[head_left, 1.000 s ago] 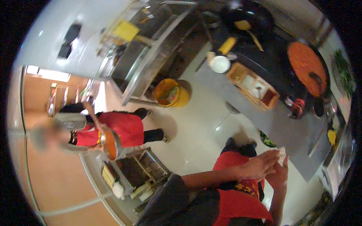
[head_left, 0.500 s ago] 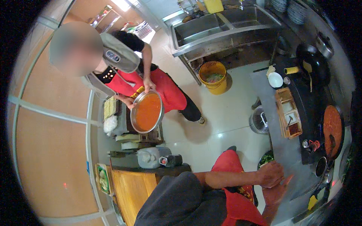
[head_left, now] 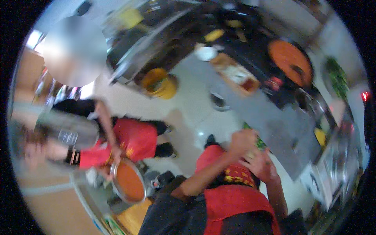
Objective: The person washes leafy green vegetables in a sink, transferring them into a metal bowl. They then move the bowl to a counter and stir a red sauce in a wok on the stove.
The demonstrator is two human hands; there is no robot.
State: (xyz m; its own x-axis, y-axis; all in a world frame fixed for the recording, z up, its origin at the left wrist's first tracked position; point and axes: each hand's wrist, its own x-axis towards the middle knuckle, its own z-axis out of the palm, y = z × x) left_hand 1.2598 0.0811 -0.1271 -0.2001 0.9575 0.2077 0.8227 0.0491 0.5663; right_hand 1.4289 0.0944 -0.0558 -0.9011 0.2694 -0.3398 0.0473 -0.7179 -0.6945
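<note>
My left hand [head_left: 243, 141] and my right hand [head_left: 263, 166] are close together in front of my red apron [head_left: 235, 203], beside the counter edge. Motion blurs their fingers, and I cannot make out a held thing. Green leaves [head_left: 260, 143] show right by the hands; whether they are held or lie below is unclear. To the left, another person in a red apron carries a metal bowl [head_left: 113, 172] of orange-red liquid [head_left: 130, 183].
A grey counter [head_left: 274, 125] runs along the right, bearing a seasoning box [head_left: 221, 60] and a white bowl [head_left: 205, 53]. Behind are a wide pan of red sauce [head_left: 286, 56] and a dark wok [head_left: 250, 17]. A yellow bucket [head_left: 166, 89] stands on the floor.
My view has swung to the right, so the scene shifts left and tilts. My hands have moved away from over the counter edge toward my apron. The other person still carries the bowl.
</note>
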